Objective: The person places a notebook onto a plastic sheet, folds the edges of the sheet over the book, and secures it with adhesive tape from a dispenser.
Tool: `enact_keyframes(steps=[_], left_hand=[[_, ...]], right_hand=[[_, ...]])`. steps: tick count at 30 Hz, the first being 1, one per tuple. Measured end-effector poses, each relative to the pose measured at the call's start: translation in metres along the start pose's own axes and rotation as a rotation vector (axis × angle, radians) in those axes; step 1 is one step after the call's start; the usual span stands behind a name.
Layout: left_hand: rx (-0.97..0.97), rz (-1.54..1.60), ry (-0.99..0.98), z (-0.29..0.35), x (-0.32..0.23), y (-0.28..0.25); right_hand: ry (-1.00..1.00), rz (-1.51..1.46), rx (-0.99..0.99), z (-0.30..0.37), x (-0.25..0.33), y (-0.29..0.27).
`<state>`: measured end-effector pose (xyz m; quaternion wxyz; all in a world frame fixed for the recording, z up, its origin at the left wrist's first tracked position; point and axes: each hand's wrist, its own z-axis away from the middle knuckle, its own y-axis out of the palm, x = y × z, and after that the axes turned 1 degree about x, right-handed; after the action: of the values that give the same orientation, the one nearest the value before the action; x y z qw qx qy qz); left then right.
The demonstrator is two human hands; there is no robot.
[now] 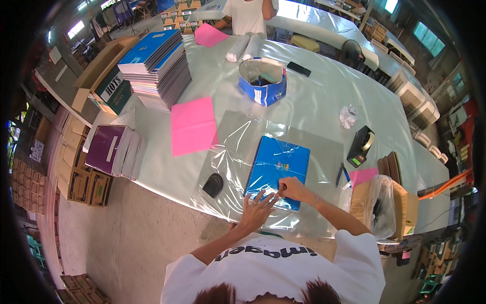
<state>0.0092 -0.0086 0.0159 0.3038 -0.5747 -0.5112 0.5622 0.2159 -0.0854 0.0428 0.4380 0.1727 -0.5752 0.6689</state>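
Observation:
A blue spiral notebook lies at the table's near edge on a sheet of clear plastic film, and glossy film shows over its lower part. My left hand rests at the notebook's lower left corner, fingers spread and pressing on the film. Curled closed, my right hand sits on the notebook's lower right half. What its fingers pinch, if anything, is hidden. To the left of the notebook, a dark rounded object lies on the film.
Tall notebook stacks and purple-covered books stand left, near pink paper. A blue container is farther back. On the right are a tape dispenser, pliers and a plastic-lined carton. Another person stands across.

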Motion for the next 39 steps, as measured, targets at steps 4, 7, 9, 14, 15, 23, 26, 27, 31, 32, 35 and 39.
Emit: enact_keyframes(steps=[4, 7, 9, 14, 15, 23, 26, 27, 31, 32, 35, 39], left_hand=[[0.044, -0.054, 0.052, 0.005, 0.011, 0.008], [0.051, -0.040, 0.089, 0.006, 0.015, 0.007], [0.083, -0.040, 0.119, 0.003, 0.019, 0.006], [0.070, 0.022, 0.210, 0.003, 0.031, 0.004], [0.073, 0.019, 0.227, 0.002, 0.035, 0.003], [0.158, -0.020, 0.351, -0.007, 0.054, -0.009], [0.125, -0.013, 0.363, -0.005, 0.057, -0.002], [0.147, -0.025, 0.360, -0.004, 0.058, -0.001], [0.166, -0.016, 0.357, -0.004, 0.056, -0.003], [0.162, -0.004, 0.349, -0.004, 0.055, -0.004], [0.149, -0.030, 0.348, -0.006, 0.055, -0.005], [0.119, -0.037, 0.351, -0.008, 0.063, -0.006]], right_hand=[[0.057, 0.030, -0.051, 0.005, 0.004, 0.000], [0.117, -0.019, -0.085, 0.010, 0.010, 0.001], [0.124, -0.014, -0.146, 0.009, -0.001, 0.008], [0.191, 0.126, -0.243, 0.010, 0.002, 0.013], [0.219, 0.169, -0.263, 0.013, 0.007, 0.012], [0.324, 0.116, -0.578, 0.033, 0.005, 0.043], [0.248, 0.156, -0.834, 0.034, 0.005, 0.069], [0.252, 0.163, -0.874, 0.033, 0.009, 0.075], [0.346, 0.298, -0.996, 0.033, 0.021, 0.091], [0.367, 0.320, -1.005, 0.031, 0.022, 0.093], [0.407, 0.408, -1.035, 0.027, 0.021, 0.099], [0.344, 0.486, -1.080, 0.024, 0.015, 0.102]])
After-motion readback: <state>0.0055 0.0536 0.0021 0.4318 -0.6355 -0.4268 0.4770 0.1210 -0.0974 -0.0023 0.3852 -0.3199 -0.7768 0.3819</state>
